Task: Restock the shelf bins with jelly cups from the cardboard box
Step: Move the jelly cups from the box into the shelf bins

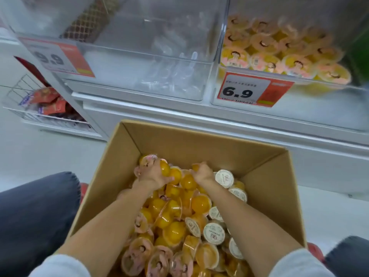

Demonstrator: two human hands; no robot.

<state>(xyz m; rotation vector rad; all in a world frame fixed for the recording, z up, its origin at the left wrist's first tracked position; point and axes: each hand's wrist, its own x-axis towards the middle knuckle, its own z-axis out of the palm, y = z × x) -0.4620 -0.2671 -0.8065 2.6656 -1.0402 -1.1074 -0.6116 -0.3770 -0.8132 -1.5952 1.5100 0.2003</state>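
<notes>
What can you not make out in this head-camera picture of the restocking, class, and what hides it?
1. Head view: fingers of left hand and right hand dig into the jelly cups; how many each holds is hidden.
2. Cardboard box floor: covered by cups.
3. Price tag small print: too blurred.
4. Middle clear bin contents: transparent, blurred.

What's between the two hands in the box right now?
The gap between the left hand and the right hand holds orange jelly cups, inside the cardboard box; head view shows it.
</notes>
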